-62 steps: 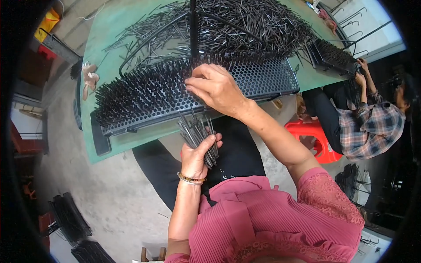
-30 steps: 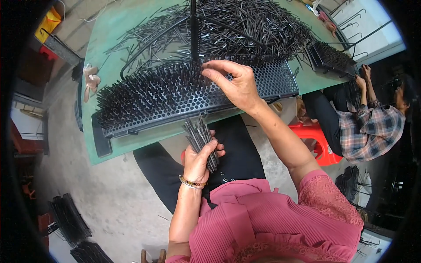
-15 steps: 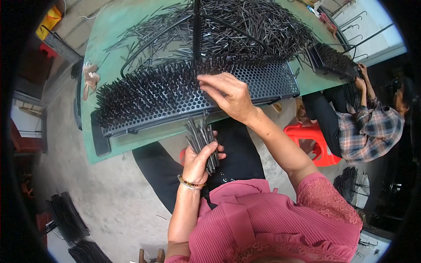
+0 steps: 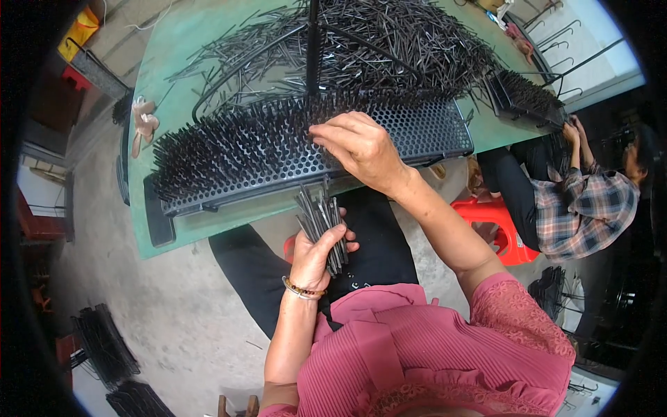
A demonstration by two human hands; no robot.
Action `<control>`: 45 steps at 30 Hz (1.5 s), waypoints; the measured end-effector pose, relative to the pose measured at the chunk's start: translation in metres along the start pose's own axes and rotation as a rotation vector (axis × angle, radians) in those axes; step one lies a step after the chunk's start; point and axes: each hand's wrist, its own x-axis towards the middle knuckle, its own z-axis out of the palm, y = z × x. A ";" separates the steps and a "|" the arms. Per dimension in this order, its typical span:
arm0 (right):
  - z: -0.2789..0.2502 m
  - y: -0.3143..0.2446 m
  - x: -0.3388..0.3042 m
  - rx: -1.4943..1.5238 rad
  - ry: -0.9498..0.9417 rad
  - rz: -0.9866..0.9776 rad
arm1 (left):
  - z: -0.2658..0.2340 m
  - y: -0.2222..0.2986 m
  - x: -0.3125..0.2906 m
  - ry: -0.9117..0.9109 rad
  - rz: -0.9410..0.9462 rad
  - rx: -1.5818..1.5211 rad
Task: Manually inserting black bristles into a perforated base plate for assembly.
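Note:
My left hand [image 4: 318,251] is closed around a bundle of thin dark sticks [image 4: 323,219], held over my lap just below the table edge. Above it, my right hand [image 4: 361,147] reaches over a black perforated rack [image 4: 431,132], thumb and fingers pinched together. Whatever the pinch holds cannot be told apart from the dark pieces behind it. Short black sticks [image 4: 222,149] stand upright in the rack's holes across the left and middle and along the back edge. Bare holes show at the front right.
A large heap of loose black sticks [image 4: 410,45] covers the far part of the green table [image 4: 163,76]. A dark metal post [image 4: 313,48] with slanted braces rises behind the rack. At right, a co-worker in a plaid shirt [image 4: 583,215] handles another filled rack [image 4: 524,97] beside a red stool [image 4: 504,229].
My right hand has shifted very slightly left along the rack, its fingers still pinched. My left hand and its bundle stay nearly in place.

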 end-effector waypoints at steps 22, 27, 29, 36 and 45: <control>-0.020 -0.043 -0.005 0.360 -0.406 0.491 | -0.005 0.013 -0.008 0.067 0.065 -0.001; -0.013 -0.052 -0.019 0.798 -0.538 0.931 | -0.001 0.013 -0.010 0.077 0.134 0.031; -0.008 -0.045 -0.028 0.756 -0.459 0.930 | 0.003 0.011 -0.010 0.105 0.145 -0.032; -0.008 -0.048 -0.024 0.794 -0.397 0.999 | 0.000 0.012 -0.012 0.097 0.155 -0.015; -0.009 -0.049 -0.023 0.974 -0.484 0.998 | -0.011 0.013 -0.015 0.127 0.175 -0.030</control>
